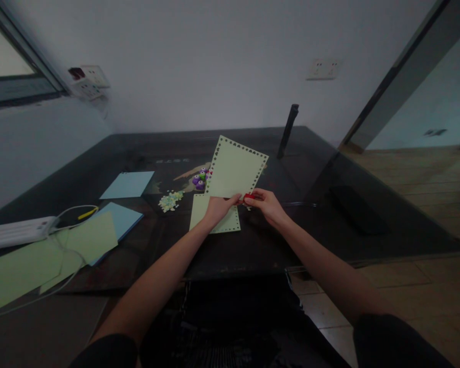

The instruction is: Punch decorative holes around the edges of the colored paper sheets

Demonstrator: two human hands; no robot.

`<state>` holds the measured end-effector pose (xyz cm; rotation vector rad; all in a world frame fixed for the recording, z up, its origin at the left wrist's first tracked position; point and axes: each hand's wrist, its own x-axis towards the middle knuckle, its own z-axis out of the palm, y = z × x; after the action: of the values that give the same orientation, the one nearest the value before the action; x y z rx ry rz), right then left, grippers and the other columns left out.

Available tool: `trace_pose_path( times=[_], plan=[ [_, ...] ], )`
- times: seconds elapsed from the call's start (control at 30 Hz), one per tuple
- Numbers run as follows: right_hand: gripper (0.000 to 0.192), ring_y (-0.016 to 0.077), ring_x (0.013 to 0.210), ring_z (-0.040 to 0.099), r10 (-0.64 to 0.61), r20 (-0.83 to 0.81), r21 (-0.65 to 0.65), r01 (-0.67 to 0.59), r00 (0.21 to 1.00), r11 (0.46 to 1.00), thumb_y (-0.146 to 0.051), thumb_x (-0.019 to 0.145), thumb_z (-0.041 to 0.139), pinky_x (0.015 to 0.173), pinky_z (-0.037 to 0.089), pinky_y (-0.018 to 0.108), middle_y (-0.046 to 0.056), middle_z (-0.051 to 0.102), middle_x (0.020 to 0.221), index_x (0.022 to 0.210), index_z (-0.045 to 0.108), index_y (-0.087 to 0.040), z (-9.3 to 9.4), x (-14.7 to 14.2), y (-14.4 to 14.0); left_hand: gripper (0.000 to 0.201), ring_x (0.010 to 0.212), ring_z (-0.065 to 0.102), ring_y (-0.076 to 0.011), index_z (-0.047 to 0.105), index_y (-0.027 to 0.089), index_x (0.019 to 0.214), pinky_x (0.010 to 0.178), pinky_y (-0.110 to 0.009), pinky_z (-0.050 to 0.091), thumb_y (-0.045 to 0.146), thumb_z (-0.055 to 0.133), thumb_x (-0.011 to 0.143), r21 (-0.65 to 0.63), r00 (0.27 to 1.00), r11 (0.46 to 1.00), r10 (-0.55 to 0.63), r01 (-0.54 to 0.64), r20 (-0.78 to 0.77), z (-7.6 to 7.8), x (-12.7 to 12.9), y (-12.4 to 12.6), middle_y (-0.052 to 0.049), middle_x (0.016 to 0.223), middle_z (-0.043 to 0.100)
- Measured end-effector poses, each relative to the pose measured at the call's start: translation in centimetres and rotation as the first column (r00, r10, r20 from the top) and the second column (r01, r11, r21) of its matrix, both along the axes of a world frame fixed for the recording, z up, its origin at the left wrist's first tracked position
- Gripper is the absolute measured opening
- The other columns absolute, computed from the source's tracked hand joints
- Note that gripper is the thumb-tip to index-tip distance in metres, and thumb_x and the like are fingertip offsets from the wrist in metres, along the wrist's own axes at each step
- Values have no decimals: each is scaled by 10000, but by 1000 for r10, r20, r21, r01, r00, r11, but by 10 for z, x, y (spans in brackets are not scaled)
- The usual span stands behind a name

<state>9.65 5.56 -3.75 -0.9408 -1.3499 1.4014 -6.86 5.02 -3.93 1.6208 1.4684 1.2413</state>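
Observation:
My left hand (219, 207) pinches the lower edge of a pale green paper sheet (235, 168) with small shapes punched along its border, and holds it tilted up above the dark table (253, 240). At the sheet's lower right corner my right hand (263, 202) grips a small red punch (249, 196). Another pale green sheet with a punched border (203, 207) lies flat under my left hand.
Purple and green punches (200, 179) sit behind the sheet, next to a pile of paper bits (170, 200). Blue sheets (127, 184) and green sheets (57, 250) lie to the left, near a white power strip (17, 231) with cables. A dark upright post (287, 130) stands at the back.

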Motion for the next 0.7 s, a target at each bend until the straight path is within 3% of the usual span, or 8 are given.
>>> trace_pose_path(
  times=[0.23, 0.43, 0.7],
  plan=[
    [273, 157, 718, 598, -27, 17, 2, 27, 999, 1000, -354, 556, 782, 761, 445, 331, 11, 655, 714, 691, 615, -185, -1, 1, 3, 214, 906, 674, -223, 670, 132, 903, 932, -348, 460, 276, 638, 748, 6, 1000, 1000, -5, 5, 5, 0, 3, 0, -74, 777, 736],
    [255, 154, 720, 602, 10, -13, -3, -10, 1000, 1000, -329, 587, 776, 769, 446, 342, 24, 656, 741, 745, 645, -178, -5, 2, 5, 163, 901, 675, -224, 677, 135, 836, 923, -340, 463, 269, 620, 763, 8, 1000, 1000, -14, 13, 4, 2, 3, -2, -81, 805, 737],
    [302, 154, 750, 600, 39, -30, -44, -41, 999, 998, -312, 581, 780, 760, 469, 335, 32, 665, 815, 823, 655, -183, -1, 0, 2, 213, 842, 684, -231, 705, 147, 739, 924, -333, 456, 311, 580, 792, -38, 997, 999, 7, -10, -72, 3, -1, -2, -71, 742, 736]
  ],
)
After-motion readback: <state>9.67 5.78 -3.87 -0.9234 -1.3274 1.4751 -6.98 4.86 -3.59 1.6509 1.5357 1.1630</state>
